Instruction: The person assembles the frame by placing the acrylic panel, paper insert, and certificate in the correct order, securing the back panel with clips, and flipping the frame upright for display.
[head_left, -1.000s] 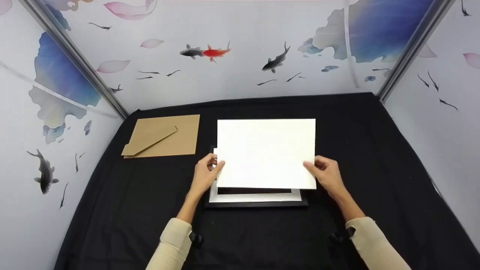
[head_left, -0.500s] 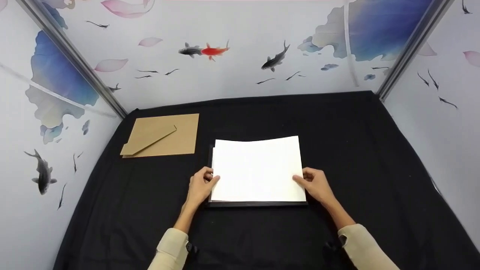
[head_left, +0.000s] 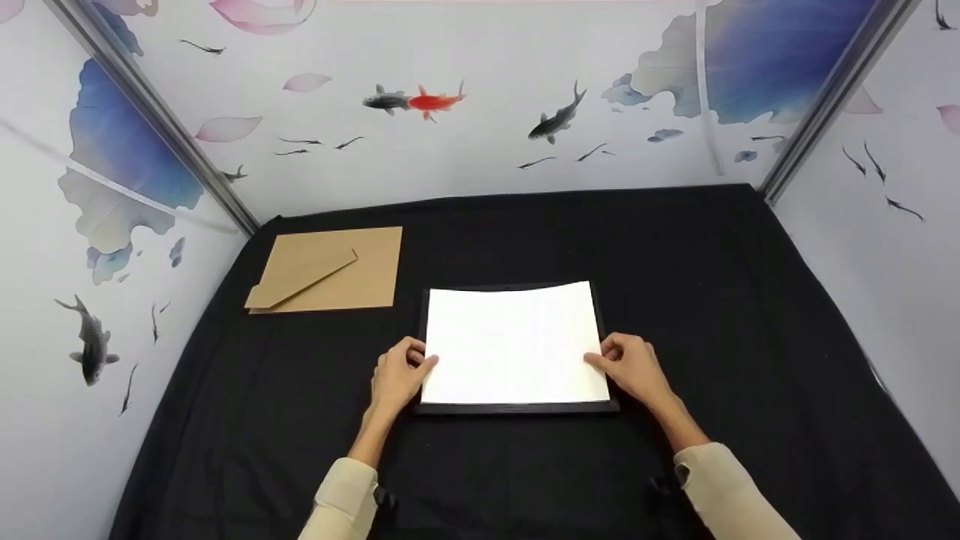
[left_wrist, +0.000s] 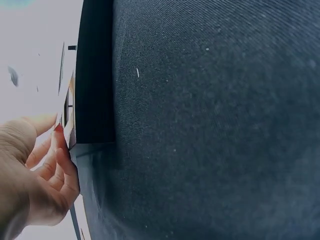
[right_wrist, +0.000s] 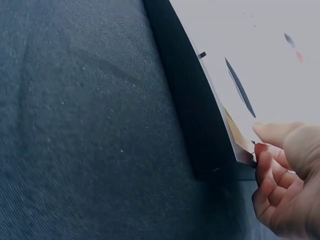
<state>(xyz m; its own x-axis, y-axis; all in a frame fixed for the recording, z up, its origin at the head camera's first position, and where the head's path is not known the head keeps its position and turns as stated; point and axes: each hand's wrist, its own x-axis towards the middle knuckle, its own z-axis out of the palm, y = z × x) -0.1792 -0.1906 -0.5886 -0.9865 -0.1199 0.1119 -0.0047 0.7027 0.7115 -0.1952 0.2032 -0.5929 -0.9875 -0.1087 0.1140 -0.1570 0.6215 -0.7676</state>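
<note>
A white sheet (head_left: 514, 345) covers most of a black picture frame (head_left: 517, 409), whose dark border shows around it. My left hand (head_left: 399, 376) pinches the sheet's left edge between thumb and fingers. At the right edge, my right hand (head_left: 634, 369) pinches it the same way. The far edge of the sheet curves, its right corner raised. In the left wrist view, the left hand (left_wrist: 40, 172) is beside a corner of the frame (left_wrist: 95, 75). The right wrist view has the right hand (right_wrist: 286, 175) at the other near corner, the sheet tilted above the frame (right_wrist: 192, 100).
A brown frame backing board (head_left: 367, 277) with a stand leg (head_left: 311, 283) lies at the back left on the black cloth (head_left: 525, 480). Small dark tabs (right_wrist: 202, 55) stick up from the frame's inner edge. White printed panels (head_left: 480, 157) wall in the table's back and sides.
Both hands have brought the white sheet down and towards the body, slightly left, over the frame. The white border and dark area seen inside the frame earlier are now covered.
</note>
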